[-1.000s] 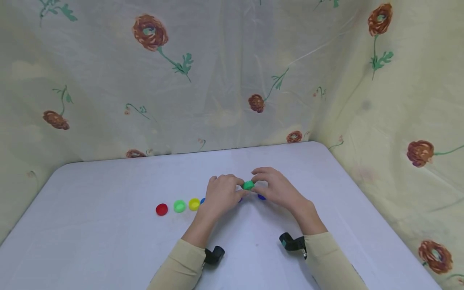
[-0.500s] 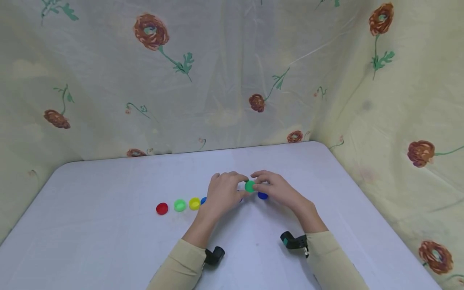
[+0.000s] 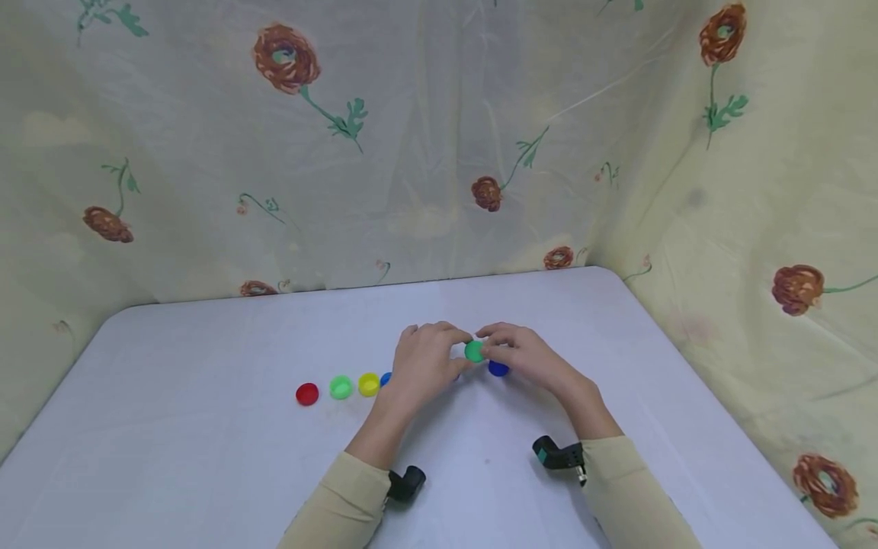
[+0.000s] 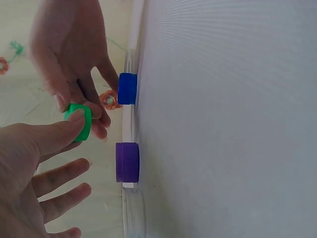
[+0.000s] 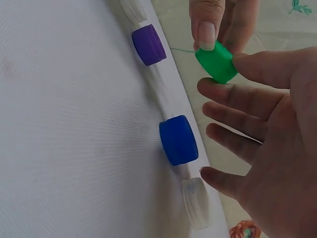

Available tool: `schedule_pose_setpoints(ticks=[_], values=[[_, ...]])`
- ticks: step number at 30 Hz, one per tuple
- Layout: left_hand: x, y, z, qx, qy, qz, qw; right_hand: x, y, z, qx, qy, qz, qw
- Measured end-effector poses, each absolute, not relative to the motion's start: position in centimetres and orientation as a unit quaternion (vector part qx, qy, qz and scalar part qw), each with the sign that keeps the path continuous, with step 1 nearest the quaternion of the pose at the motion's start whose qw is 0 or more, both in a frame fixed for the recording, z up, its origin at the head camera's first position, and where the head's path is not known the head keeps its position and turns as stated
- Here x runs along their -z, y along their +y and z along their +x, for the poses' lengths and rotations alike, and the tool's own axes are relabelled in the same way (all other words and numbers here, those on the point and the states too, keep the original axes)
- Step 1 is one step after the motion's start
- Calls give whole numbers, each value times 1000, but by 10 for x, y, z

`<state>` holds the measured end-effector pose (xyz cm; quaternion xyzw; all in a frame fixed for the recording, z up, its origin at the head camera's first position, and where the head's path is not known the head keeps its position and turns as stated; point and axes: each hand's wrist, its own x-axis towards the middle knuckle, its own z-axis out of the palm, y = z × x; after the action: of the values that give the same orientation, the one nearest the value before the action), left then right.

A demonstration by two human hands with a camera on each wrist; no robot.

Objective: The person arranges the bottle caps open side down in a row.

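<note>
Above the table, a green bottle cap (image 3: 474,351) is pinched between both hands. My left hand (image 3: 425,362) has its thumb and index finger on it, the other fingers spread in the left wrist view. From the other side, my right hand (image 3: 531,358) pinches the same cap with thumb (image 5: 265,67) and index finger. Below the hands, a blue cap (image 5: 179,140) and a purple cap (image 5: 149,44) stand on the table. In the head view the left hand mostly hides the purple one.
On the white table (image 3: 171,427), a row runs left: red cap (image 3: 307,394), light green cap (image 3: 341,387), yellow cap (image 3: 369,384) and a partly hidden blue cap (image 3: 386,378). A whitish ribbed cap (image 5: 196,203) stands beside the dark blue one. Flowered cloth (image 3: 411,152) hangs behind.
The green cap has turned so that its round face shows to the head camera. Both hands have shifted slightly right, and more of the dark blue cap shows.
</note>
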<state>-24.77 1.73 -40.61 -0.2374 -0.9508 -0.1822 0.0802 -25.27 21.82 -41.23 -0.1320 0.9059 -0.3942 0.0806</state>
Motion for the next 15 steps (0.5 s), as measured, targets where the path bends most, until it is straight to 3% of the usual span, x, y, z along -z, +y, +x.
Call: schedule_pose_setpoints(ticks=[15], values=[[405, 12, -248, 182, -952, -235, 65, 405, 211, -247, 314, 933, -171, 30]])
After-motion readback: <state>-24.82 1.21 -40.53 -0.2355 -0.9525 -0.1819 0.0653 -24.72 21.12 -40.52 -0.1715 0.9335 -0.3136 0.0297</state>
